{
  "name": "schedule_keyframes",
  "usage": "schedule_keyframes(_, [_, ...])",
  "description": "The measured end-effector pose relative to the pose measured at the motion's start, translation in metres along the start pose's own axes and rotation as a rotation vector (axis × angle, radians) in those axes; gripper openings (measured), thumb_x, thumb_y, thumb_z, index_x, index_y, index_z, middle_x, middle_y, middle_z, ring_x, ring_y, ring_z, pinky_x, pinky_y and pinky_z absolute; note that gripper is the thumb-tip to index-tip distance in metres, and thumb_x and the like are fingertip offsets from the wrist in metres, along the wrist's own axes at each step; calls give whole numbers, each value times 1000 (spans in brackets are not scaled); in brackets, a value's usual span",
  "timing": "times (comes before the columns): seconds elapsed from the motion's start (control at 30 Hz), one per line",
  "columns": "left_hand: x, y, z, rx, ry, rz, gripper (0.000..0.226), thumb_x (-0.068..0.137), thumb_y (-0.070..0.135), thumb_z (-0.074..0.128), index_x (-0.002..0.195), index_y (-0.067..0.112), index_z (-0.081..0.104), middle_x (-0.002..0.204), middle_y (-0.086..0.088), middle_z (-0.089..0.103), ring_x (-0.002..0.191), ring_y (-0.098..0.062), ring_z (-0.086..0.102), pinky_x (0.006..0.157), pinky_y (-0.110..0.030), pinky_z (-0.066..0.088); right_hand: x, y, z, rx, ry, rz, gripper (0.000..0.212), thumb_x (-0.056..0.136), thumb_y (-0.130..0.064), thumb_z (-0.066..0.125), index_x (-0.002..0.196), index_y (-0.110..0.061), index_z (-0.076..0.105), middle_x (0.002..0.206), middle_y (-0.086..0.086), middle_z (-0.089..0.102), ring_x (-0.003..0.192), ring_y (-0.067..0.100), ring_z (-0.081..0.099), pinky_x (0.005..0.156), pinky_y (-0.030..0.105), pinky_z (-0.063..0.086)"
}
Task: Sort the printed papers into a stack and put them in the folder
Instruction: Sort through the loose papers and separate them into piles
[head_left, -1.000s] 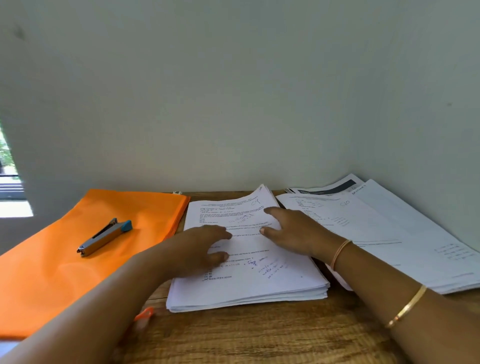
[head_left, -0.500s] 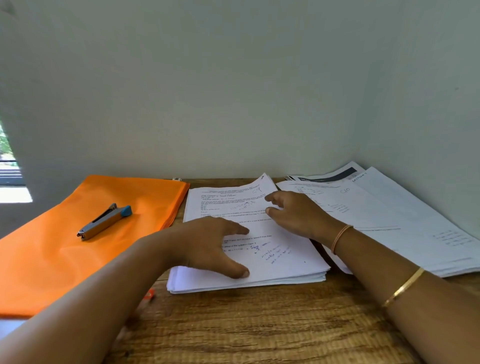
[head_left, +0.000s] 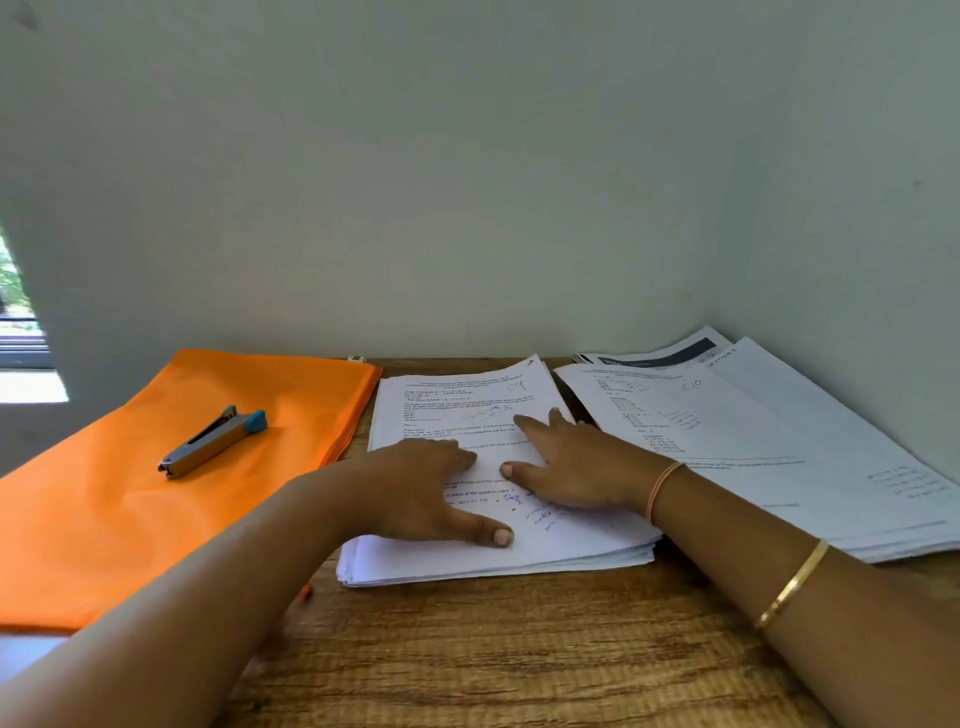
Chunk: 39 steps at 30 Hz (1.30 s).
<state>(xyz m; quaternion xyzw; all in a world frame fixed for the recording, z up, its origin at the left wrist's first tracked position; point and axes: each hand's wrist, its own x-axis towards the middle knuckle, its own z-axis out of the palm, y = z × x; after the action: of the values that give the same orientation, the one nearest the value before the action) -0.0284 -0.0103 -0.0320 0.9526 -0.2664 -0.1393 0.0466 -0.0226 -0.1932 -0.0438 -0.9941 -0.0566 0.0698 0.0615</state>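
A stack of printed papers (head_left: 447, 400) lies in the middle of the wooden table, its top sheet marked with handwriting. My left hand (head_left: 426, 493) rests flat on the stack's near left part, thumb stretched toward the front edge. My right hand (head_left: 576, 467) lies flat on the stack's right half, fingers spread and pointing left. A second spread of printed papers (head_left: 769, 447) lies to the right, against the wall corner. The orange folder (head_left: 130, 499) lies flat on the left.
A grey and blue stapler (head_left: 213, 442) sits on the folder. A small orange item (head_left: 306, 591) peeks out under my left forearm. Walls close the back and right side. Bare wooden table (head_left: 493, 649) runs along the front.
Both hands have shifted slightly on the stack: my left thumb has stretched toward the front edge, and my right hand has slid a little nearer. The papers stay in place.
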Motion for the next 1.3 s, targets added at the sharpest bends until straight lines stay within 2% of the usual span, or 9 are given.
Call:
schedule_keyframes(0.23, [5,-8,4,-48,36,-14,95,71,74,52,149,32,17,156,10,16,143,-15,15,115,-37,14,4,-5,0,-14,6,8,74,95,-56,38,152,-31,-2,157,15,-19,138,39,29,110,40,33])
schedule_keyframes(0.37, [12,-13,7,-13,45,-158,113,52,86,41,149,38,7,159,2,0,145,-34,-1,115,-53,3,3,-8,-1,-15,-1,21,73,96,-53,38,152,-32,-3,156,15,-20,137,40,32,107,39,36])
schedule_keyframes(0.43, [14,-13,8,-44,82,-230,113,56,84,47,149,38,3,159,-3,-6,143,-41,-7,114,-55,3,1,-9,-1,-24,-3,15,71,97,-51,37,151,-33,-5,156,15,-22,134,41,35,105,38,38])
schedule_keyframes(0.63, [15,-16,10,-174,162,-267,114,60,75,62,150,37,2,157,-6,-16,143,-41,-4,114,-53,13,-4,-17,2,-24,27,-22,68,99,-40,38,151,-31,-5,154,14,-26,128,36,43,98,31,40])
schedule_keyframes(0.8, [17,-22,10,-286,397,-238,102,67,58,74,148,33,16,159,-5,-3,146,-26,9,113,-39,24,-7,-18,0,46,47,-30,69,99,-33,42,152,-29,-3,155,14,-24,122,30,49,93,27,43])
schedule_keyframes(0.93, [17,-26,5,-449,606,-254,83,76,32,77,144,27,29,154,-4,19,134,-18,33,89,-19,33,-7,-20,1,72,45,-25,69,99,-32,42,152,-29,-3,154,13,-27,122,29,49,95,27,44])
schedule_keyframes(1.13, [15,-39,0,-698,637,-364,71,77,16,77,136,24,38,131,-7,45,103,-17,52,68,-23,39,-9,-20,0,112,47,-30,68,100,-32,42,152,-30,-3,154,12,-28,123,27,48,96,28,44])
schedule_keyframes(1.2, [15,-40,-1,-705,615,-368,53,83,9,68,128,27,46,107,2,51,78,-5,51,54,-19,39,-10,-20,0,125,52,-37,68,99,-33,43,151,-30,-1,155,12,-27,123,27,48,95,27,44])
schedule_keyframes(1.3, [14,-38,-3,-847,597,-373,34,90,-2,44,105,25,60,100,4,50,68,-7,56,46,-17,43,-9,-19,0,156,65,-41,67,97,-37,45,151,-30,5,157,10,-23,124,27,48,97,27,44])
